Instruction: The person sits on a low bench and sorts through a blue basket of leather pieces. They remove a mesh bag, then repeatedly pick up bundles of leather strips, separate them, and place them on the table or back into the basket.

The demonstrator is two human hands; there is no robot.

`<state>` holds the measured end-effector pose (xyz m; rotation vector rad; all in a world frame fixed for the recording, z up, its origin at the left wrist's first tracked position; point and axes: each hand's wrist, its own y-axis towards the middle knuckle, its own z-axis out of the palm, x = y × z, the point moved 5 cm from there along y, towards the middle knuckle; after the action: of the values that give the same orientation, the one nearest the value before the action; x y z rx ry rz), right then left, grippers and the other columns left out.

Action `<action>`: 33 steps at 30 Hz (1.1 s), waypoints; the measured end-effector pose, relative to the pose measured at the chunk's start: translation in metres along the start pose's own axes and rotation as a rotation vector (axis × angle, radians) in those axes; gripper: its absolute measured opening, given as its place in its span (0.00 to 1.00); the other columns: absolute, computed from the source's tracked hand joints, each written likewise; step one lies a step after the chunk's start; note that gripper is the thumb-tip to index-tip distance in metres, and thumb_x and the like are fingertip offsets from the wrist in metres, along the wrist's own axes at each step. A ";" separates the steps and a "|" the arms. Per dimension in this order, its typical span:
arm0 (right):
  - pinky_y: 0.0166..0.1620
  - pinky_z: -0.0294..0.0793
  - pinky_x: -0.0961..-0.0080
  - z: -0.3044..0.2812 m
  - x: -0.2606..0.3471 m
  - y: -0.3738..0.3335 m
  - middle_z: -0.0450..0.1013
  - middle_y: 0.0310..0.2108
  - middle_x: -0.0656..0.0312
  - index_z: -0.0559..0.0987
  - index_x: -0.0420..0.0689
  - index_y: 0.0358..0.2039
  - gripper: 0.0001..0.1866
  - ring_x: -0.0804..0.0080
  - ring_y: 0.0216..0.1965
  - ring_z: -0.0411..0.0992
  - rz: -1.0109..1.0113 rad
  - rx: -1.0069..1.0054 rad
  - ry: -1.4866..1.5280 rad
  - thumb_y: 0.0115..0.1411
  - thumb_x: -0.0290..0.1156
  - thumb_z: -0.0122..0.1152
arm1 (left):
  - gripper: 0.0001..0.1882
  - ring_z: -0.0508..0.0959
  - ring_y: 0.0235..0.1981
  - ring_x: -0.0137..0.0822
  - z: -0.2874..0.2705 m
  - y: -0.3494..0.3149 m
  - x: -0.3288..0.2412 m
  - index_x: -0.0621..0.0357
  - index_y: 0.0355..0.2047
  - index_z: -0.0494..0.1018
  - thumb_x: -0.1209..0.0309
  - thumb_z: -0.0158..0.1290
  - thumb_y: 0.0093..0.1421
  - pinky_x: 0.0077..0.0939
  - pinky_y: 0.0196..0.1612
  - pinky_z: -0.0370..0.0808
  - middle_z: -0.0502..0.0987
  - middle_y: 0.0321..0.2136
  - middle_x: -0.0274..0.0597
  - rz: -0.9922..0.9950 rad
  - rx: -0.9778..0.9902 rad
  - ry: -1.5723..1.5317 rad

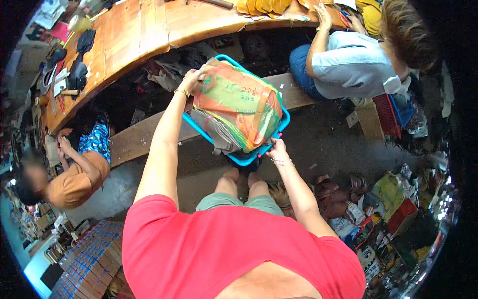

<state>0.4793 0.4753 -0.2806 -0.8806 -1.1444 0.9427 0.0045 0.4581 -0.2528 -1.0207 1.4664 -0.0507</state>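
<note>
A blue plastic basket (285, 121) is held tilted in front of me, above the bench and my knees. Filling it is a bundle in orange, green and yellow mesh-like material (234, 94), with dark marker writing on top. Stacked grey-brown flat pieces (215, 130) show at its near left side. My left hand (193, 81) is closed at the basket's far left side, fingers curled against the bundle; the rim there is hidden. With my right hand (278, 150) I grip the near right corner of the rim.
A long wooden table (134, 30) curves across the far side, a low bench (137, 137) before it. One person (348, 62) sits at the right, another (74, 179) at the left. Scraps and bags (388, 194) pile at the right; bundled stacks (92, 256) stand near left.
</note>
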 end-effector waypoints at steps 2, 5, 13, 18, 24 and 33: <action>0.36 0.64 0.46 -0.002 -0.001 -0.010 0.67 0.35 0.59 0.72 0.48 0.35 0.06 0.61 0.37 0.66 -0.043 -0.068 -0.009 0.57 0.32 0.50 | 0.32 0.76 0.36 0.40 0.017 -0.010 -0.019 0.65 0.42 0.71 0.50 0.61 0.47 0.37 0.35 0.76 0.75 0.39 0.47 -0.041 0.080 0.043; 0.24 0.66 0.53 -0.018 0.000 0.019 0.65 0.22 0.62 0.68 0.47 0.23 0.05 0.63 0.24 0.65 -0.168 -0.080 -0.044 0.56 0.29 0.50 | 0.35 0.76 0.38 0.40 0.024 -0.019 -0.029 0.63 0.46 0.70 0.49 0.62 0.46 0.41 0.38 0.75 0.74 0.41 0.48 -0.028 -0.028 0.047; 0.26 0.72 0.57 -0.029 0.008 0.027 0.68 0.25 0.60 0.70 0.44 0.27 0.02 0.67 0.23 0.68 -0.229 -0.174 -0.242 0.53 0.22 0.50 | 0.45 0.59 0.62 0.54 0.013 -0.072 0.015 0.51 0.61 0.60 0.36 0.52 0.50 0.54 0.61 0.51 0.64 0.58 0.54 0.346 -0.655 0.558; 0.25 0.73 0.55 -0.016 0.020 0.001 0.71 0.30 0.55 0.69 0.42 0.33 0.07 0.60 0.28 0.73 -0.340 -0.349 -0.469 0.52 0.23 0.52 | 0.34 0.62 0.57 0.45 0.031 -0.140 0.140 0.54 0.62 0.55 0.51 0.49 0.61 0.48 0.57 0.59 0.66 0.54 0.50 -0.075 -0.537 -0.211; 0.19 0.78 0.56 -0.014 0.023 -0.006 0.71 0.34 0.53 0.65 0.43 0.39 0.15 0.56 0.31 0.75 -0.477 -0.330 -0.690 0.57 0.31 0.60 | 0.14 0.70 0.31 0.33 0.060 -0.141 0.157 0.63 0.48 0.62 0.74 0.45 0.61 0.34 0.34 0.70 0.69 0.32 0.39 -0.190 -0.456 -0.440; 0.32 0.82 0.46 -0.002 -0.035 -0.009 0.68 0.44 0.53 0.62 0.45 0.49 0.13 0.50 0.39 0.74 -0.195 0.023 -0.401 0.65 0.29 0.49 | 0.13 0.74 0.26 0.35 0.019 -0.079 0.117 0.62 0.45 0.65 0.75 0.46 0.60 0.34 0.27 0.72 0.71 0.26 0.43 0.115 -0.319 -0.027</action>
<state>0.4775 0.4396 -0.2838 -0.5592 -1.5281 0.9931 0.0840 0.3501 -0.3018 -1.1842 1.5357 0.2868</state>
